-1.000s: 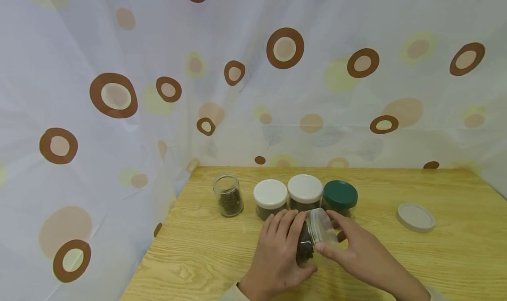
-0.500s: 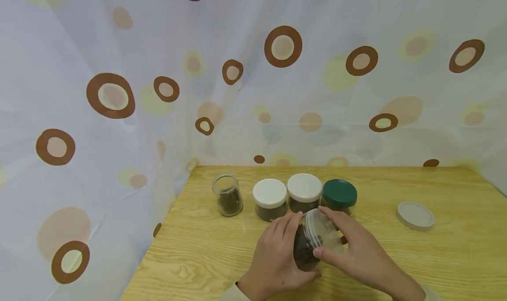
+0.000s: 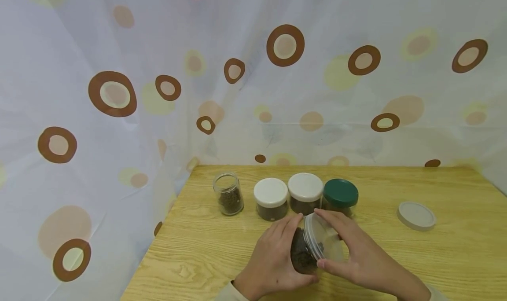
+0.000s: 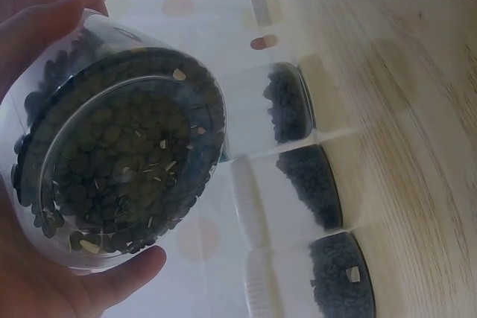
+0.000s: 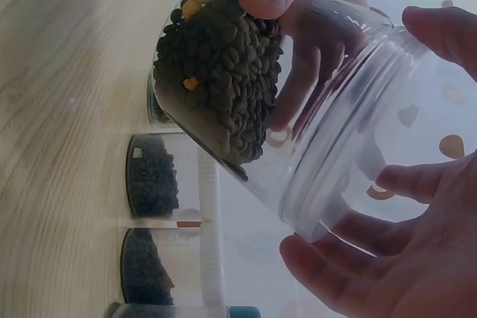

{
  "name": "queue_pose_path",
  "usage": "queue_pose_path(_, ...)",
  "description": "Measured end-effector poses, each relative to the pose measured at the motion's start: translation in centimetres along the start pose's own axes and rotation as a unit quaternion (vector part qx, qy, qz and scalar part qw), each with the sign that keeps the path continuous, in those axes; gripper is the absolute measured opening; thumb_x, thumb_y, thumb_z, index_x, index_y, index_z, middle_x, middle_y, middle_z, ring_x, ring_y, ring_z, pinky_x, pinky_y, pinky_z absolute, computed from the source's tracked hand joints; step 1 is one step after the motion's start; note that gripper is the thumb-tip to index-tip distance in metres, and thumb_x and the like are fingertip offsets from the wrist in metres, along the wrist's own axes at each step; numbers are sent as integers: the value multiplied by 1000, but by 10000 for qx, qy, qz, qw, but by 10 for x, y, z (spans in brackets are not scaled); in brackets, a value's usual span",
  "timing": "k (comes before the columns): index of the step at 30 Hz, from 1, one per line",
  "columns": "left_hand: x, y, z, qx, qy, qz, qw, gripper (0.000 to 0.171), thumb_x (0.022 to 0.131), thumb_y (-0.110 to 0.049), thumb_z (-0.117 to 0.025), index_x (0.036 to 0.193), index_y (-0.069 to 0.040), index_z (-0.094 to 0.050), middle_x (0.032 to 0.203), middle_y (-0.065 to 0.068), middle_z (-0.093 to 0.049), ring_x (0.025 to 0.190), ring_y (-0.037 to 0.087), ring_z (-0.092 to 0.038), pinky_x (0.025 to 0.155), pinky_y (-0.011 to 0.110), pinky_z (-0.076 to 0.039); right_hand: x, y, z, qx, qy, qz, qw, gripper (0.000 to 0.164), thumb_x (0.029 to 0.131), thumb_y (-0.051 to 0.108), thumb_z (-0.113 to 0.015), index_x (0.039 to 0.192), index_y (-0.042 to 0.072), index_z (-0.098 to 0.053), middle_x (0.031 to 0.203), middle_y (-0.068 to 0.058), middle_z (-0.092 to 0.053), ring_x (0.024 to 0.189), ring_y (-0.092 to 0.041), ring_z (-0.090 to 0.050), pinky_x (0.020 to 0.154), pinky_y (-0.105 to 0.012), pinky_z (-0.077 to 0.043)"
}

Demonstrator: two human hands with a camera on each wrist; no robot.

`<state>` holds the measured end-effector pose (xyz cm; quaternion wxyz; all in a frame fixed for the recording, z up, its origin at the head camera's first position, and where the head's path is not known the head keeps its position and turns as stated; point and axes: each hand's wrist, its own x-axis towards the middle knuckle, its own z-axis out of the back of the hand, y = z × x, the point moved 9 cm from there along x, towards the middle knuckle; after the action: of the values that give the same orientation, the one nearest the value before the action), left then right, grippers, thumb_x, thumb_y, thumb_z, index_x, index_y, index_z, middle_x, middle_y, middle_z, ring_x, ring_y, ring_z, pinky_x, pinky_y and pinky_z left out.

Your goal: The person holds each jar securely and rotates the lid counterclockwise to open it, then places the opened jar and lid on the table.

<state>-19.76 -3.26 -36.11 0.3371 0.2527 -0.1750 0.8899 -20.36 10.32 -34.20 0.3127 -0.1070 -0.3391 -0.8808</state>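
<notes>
Held tilted between both hands is a clear jar (image 5: 212, 72) part filled with dark, bean-like pieces and a few pale and orange bits. My left hand (image 3: 273, 259) wraps round its bean-filled bottom end, fingers on the far side and thumb on the near side. In the left wrist view the jar's base (image 4: 127, 161) faces the camera. My right hand (image 3: 356, 252) grips the clear, ridged rim end (image 5: 328, 139) from the right, thumb and fingers spread on either side of it. The beans lie toward the bottom end.
Behind the hands stand two white-lidded jars (image 3: 270, 193) (image 3: 305, 187) and a green-lidded jar (image 3: 340, 193), each with dark contents. An uncovered jar (image 3: 229, 195) is at the left. A pale round lid (image 3: 416, 216) lies on the wooden table (image 3: 190, 257), right of the jars.
The jar's ridged end has turned more toward the head camera, and its bean-filled end has shifted slightly left. Both hands keep hold. The right hand has moved slightly lower.
</notes>
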Motion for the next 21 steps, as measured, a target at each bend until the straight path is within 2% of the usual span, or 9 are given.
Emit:
queue_pose_path(9,-1,-1,2,109,-77,-56,9999,118,59,-62,-86,151,-11,-33,137,5,-57,123,17,-59,97,33,-54,-1,-2,-2,96,281,-239,9993,89,81,41,-80,154,33,-30,148,-4,-47,119,-26,-58,78,-28,-55)
queue_pose_path(12,-1,0,3,48,-93,-34,9999,118,59,-62,-86,152,-11,-32,137,5,-57,123,18,-60,97,34,-54,-2,-2,-1,3,315,-251,9992,95,78,42,-82,155,32,-27,151,-8,-45,123,-31,-58,81,-37,-56)
queue_pose_path(14,-1,0,4,-6,-97,-3,10000,118,60,-62,-86,152,-12,-31,137,5,-56,123,17,-59,97,34,-54,-2,-4,1,-9,325,-343,9989,93,81,42,-79,156,29,-26,154,-9,-42,127,-34,-56,83,-44,-57)
queue_pose_path(17,1,1,5,-14,-131,33,9999,119,60,-62,-86,153,-13,-31,137,4,-56,123,17,-59,96,34,-54,-3,-12,6,137,317,-739,9967,78,91,41,-69,156,23,-28,154,-12,-42,129,-38,-54,84,-50,-56)
queue_pose_path(21,2,2,8,110,-215,36,9997,118,58,-62,-87,152,-13,-33,137,3,-56,122,16,-58,94,35,-55,-3,-26,9,299,462,-1591,9857,62,100,44,-54,152,16,-35,147,-15,-50,121,-33,-60,81,-45,-57)
